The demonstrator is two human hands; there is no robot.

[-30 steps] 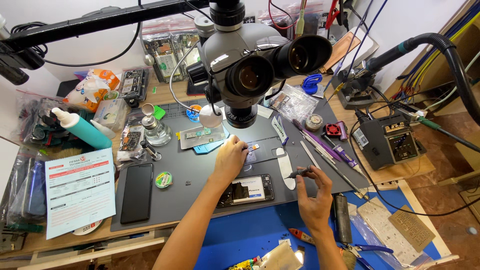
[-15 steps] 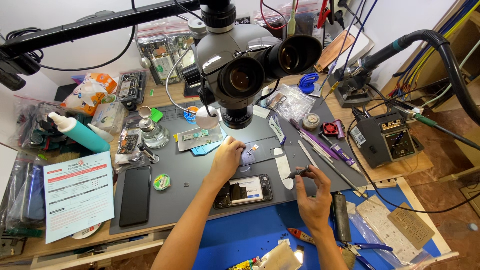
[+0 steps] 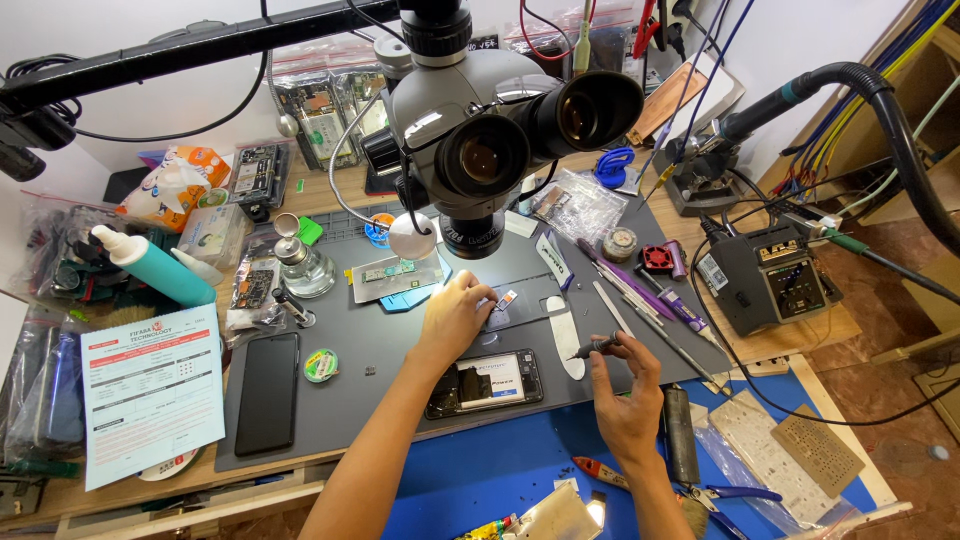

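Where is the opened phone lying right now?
The opened phone lies on the grey mat, just below the left hand and left of the right hand, which holds a small dark tool.

two phones (image 3: 486, 382) (image 3: 266, 393), one microscope (image 3: 487, 150)

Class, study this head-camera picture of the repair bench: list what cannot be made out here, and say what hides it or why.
- Head view: what the left hand touches on the grey mat is covered by its fingers.
- Head view: the tip of the slim dark tool in the right hand is too small to tell.
- Head view: the bench directly under the microscope is hidden by its body.
- Head view: the opened phone is partly covered by the left wrist.
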